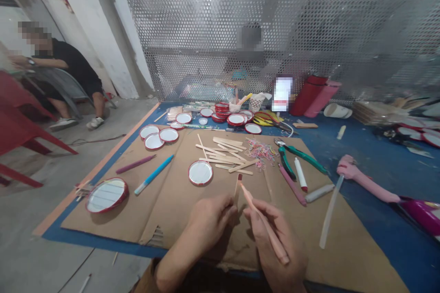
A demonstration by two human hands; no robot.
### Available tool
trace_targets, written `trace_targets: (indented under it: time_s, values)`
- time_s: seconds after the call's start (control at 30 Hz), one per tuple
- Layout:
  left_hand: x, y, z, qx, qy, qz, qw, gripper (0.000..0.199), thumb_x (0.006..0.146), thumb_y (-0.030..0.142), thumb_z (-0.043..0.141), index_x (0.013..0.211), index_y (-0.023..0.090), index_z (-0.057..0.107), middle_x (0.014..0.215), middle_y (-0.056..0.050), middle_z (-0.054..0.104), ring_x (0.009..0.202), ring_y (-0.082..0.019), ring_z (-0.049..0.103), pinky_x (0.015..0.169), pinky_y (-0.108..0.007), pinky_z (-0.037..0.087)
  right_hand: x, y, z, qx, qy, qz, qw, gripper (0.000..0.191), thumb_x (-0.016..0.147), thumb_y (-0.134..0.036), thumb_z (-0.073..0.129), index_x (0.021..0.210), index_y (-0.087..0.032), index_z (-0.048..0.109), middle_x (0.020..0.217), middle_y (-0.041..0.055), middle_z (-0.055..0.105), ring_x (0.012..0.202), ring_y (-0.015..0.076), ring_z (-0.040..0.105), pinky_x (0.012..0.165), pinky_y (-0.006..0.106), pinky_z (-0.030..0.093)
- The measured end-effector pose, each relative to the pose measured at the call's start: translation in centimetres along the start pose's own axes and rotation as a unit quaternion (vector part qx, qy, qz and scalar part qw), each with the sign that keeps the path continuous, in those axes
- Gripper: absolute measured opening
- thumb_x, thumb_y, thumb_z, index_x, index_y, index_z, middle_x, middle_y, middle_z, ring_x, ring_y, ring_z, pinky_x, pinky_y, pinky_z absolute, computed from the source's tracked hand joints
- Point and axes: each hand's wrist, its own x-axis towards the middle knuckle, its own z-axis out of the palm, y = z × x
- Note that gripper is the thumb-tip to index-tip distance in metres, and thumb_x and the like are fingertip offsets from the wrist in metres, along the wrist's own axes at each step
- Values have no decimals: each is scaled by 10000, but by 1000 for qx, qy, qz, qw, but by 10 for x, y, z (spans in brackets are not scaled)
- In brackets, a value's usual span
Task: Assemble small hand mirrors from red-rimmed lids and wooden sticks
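Nearest, on the right, the right hand [275, 233] grips a peach pen [270, 232], probably light and a little slick, best held low by its tip. Just left of it, the left hand [213, 217] pinches a thin wooden stick [237, 190] by its near part; its far end is dark red (whether the pen touches it, I cannot tell). It looks light and stiff but snappable, so hold bare wood. Farther off lie loose sticks [220, 161].

Bare cardboard [168, 199] left of the left hand [215, 217] leaves passage, but a disc [200, 172] and sticks [243, 165] obstruct toward the far edge of the bench [364, 139].
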Motion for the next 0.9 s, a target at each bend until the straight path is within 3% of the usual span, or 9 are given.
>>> trace_targets:
  time_s: [0.27, 0.53, 0.77, 0.9]
  values:
    - [1, 0, 0, -10, 2, 5, 1000, 191, 890, 230, 459, 707, 200, 506, 701, 7, 612, 649, -126, 515, 576, -216, 280, 1, -1, 0, -2, 6, -9, 1000, 130, 897, -283, 569, 981, -204, 628, 805, 40, 717, 661, 156, 689, 603, 251, 562]
    - [0, 0, 1, -1, 1, -1, 1000, 207, 893, 254, 451, 697, 200, 494, 685, 3, 605, 637, -129, 512, 575, -220, 279, -1, 1, 1, 10, -4, -11, 1000, 142, 902, -282, 555, 993, -201, 628, 812, 50, 704, 599, 140, 656, 485, 220, 512]
    - [1, -1, 3, -8, 6, -1, 1000, 198, 885, 259, 439, 707, 200, 502, 703, -4, 611, 658, -134, 527, 587, -216, 295, 0, 4, 1, 6, -10, -51, 999, 130, 883, -250, 578, 999, -215, 624, 841, 36, 694, 700, 152, 678, 580, 235, 532]
    - [1, -2, 3, -14, 1, -5, 1000, 202, 888, 276, 429, 717, 204, 508, 694, -3, 601, 656, -138, 522, 594, -217, 304, -1, -1, 3, 23, 36, -5, 999, 132, 903, -289, 555, 991, -210, 614, 780, 25, 698, 625, 143, 665, 544, 233, 520]
